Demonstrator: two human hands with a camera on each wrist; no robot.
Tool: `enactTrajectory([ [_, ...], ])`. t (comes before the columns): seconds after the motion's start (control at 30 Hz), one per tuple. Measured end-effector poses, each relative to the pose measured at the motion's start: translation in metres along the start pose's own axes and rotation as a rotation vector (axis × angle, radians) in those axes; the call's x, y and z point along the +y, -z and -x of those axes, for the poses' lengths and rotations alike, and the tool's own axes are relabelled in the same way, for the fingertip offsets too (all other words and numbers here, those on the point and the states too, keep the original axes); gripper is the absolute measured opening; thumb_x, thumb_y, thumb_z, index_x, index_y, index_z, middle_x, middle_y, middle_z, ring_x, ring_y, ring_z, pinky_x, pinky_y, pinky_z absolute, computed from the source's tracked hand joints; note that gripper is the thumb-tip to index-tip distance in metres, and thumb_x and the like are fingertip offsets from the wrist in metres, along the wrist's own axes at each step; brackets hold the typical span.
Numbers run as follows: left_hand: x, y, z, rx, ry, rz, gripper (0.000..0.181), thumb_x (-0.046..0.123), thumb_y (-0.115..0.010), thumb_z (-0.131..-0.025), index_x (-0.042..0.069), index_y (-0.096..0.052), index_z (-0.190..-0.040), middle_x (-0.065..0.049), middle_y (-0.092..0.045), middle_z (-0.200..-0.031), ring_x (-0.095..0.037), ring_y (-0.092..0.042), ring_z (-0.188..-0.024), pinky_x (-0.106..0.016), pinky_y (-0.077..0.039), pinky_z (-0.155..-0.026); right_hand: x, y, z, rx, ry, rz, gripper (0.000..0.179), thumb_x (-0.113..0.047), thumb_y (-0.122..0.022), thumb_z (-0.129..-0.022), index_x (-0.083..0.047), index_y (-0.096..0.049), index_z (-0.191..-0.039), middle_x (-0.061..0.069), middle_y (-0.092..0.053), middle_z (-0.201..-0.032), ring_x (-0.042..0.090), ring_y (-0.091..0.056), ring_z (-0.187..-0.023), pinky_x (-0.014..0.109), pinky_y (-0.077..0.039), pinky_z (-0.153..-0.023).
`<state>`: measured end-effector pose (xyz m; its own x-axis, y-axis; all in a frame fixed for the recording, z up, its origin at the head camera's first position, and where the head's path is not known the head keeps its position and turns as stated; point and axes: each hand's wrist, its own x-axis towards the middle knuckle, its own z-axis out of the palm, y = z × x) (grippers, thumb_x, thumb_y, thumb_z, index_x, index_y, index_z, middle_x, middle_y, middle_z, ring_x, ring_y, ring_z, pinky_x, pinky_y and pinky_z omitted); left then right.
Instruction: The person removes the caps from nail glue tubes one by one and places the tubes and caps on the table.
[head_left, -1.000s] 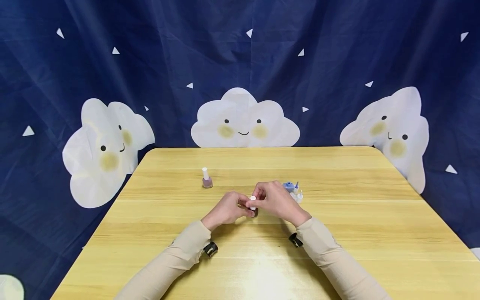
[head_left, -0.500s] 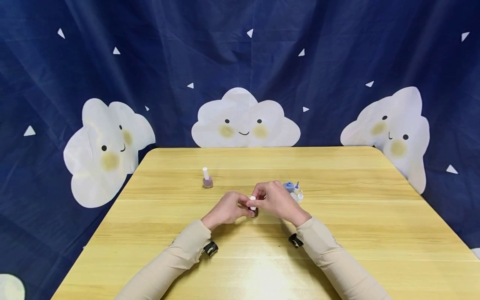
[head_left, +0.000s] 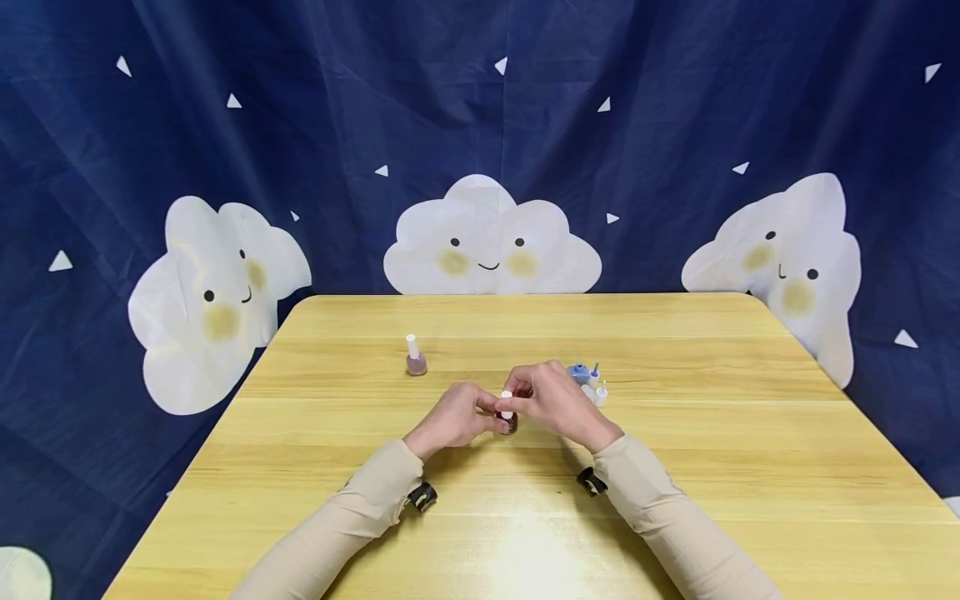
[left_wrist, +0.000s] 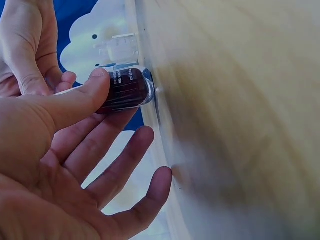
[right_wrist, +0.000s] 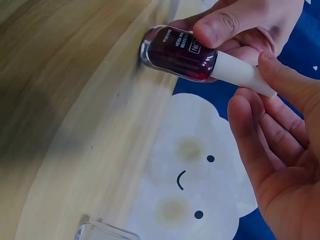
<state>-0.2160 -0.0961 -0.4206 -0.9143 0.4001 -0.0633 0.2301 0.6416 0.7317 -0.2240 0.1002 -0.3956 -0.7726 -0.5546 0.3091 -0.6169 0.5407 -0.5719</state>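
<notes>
Both hands meet over the middle of the table on one bottle of dark red nail polish (right_wrist: 180,54). My left hand (head_left: 456,417) grips its glass body between thumb and fingers, with the other fingers spread in the left wrist view. The long white cap (right_wrist: 237,72) sits against the bottle's neck. Thumb and fingers of my right hand (head_left: 553,402) pinch that cap near its top end. From the head the bottle shows upright, its base close over the wood and its body partly hidden by the left fingers.
A mauve nail polish bottle (head_left: 416,364) with a white cap stands at the back left. Beside the right hand are an uncapped blue bottle (head_left: 578,373), a clear bottle (head_left: 589,392), and two white brush caps standing brush up, one blue-tipped (head_left: 594,377). A patterned curtain (head_left: 645,75) hangs behind the table.
Both hands keep their hold and place. The dark red bottle shows slightly more between the fingers than a second ago.
</notes>
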Motion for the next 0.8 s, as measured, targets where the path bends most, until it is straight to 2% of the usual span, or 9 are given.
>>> enactTrajectory([
  [0.2,-0.0001,0.0,0.0005,-0.003,-0.025,0.004,0.015,0.02,-0.083,-0.085,0.019,-0.082,-0.101,0.002,-0.08,-0.099,-0.007,-0.057,-0.076,-0.029,-0.043,-0.073,0.0001,-0.0004,0.0005,0.003,0.035,0.038,0.011,-0.019,-0.082,-0.089,-0.014,-0.072,-0.084,-0.007,-0.072,-0.074,0.003,-0.06,-0.062,0.02,-0.049,-0.058],
  [0.37,-0.0012,-0.0002,-0.0001,-0.005,-0.058,-0.029,0.014,0.02,-0.082,-0.086,0.018,-0.083,-0.1,0.003,-0.08,-0.093,-0.005,-0.051,-0.067,-0.024,-0.041,-0.066,0.0001,0.0002,0.0005,-0.003,0.058,0.068,0.012,-0.02,-0.081,-0.089,-0.015,-0.072,-0.084,-0.008,-0.071,-0.073,0.0,-0.055,-0.06,0.02,-0.048,-0.056],
  [0.53,-0.002,-0.0004,-0.0008,-0.006,-0.084,-0.033,0.013,0.017,-0.082,-0.087,0.015,-0.082,-0.099,0.001,-0.08,-0.089,-0.005,-0.052,-0.064,-0.024,-0.043,-0.067,0.0004,0.0002,0.0008,-0.007,0.072,0.081,0.011,-0.021,-0.08,-0.09,-0.015,-0.072,-0.084,-0.008,-0.071,-0.074,-0.001,-0.055,-0.06,0.019,-0.047,-0.056],
  [0.8,-0.001,0.0007,0.0009,-0.012,-0.101,-0.045,0.016,0.015,-0.08,-0.088,0.011,-0.081,-0.103,-0.003,-0.08,-0.093,-0.005,-0.053,-0.061,-0.024,-0.044,-0.064,0.0007,-0.0002,0.0013,-0.002,0.092,0.096,0.009,-0.019,-0.079,-0.091,-0.014,-0.074,-0.087,-0.006,-0.074,-0.078,-0.002,-0.056,-0.062,0.019,-0.048,-0.058],
])
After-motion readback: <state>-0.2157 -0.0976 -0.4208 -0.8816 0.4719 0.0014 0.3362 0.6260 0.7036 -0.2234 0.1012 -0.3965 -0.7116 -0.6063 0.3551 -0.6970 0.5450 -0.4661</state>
